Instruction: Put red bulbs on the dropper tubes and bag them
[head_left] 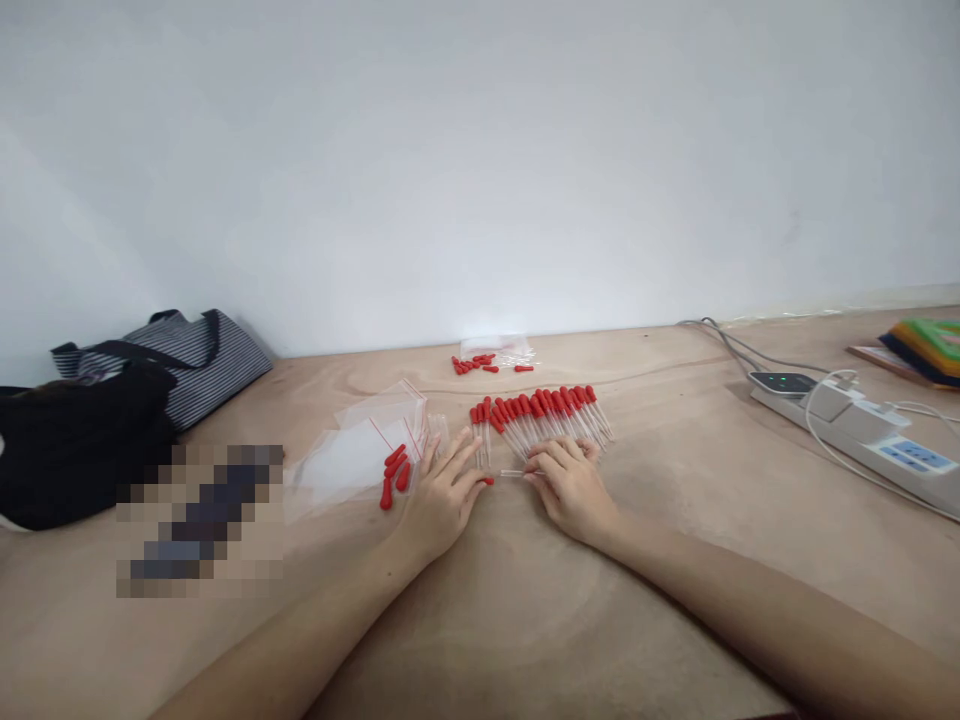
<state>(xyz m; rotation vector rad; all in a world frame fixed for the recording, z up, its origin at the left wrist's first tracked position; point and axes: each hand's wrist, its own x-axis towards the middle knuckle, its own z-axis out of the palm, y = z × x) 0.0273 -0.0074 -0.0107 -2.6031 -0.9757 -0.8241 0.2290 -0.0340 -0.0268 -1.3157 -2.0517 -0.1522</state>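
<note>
Between thumb and fingers my left hand (442,497) holds a red rubber dropper bulb (488,481), its end pointing right. Facing it, my right hand (574,492) pinches a clear glass dropper tube (511,473) whose tip points at the bulb, with a small gap between them. Just beyond my hands lies a row of assembled droppers (544,405) with red tops. Several loose red bulbs (395,470) rest left of my left hand, partly on clear zip bags (341,465). A few bare glass tubes (437,425) lie behind the left fingers, partly hidden.
More red bulbs (472,364) lie by a clear bag (495,347) near the wall. A striped bag (217,365) and a black bag (82,450) stand at left, near a blurred-out patch. At right are a power strip (892,440) with cables and a colourful stack (926,350).
</note>
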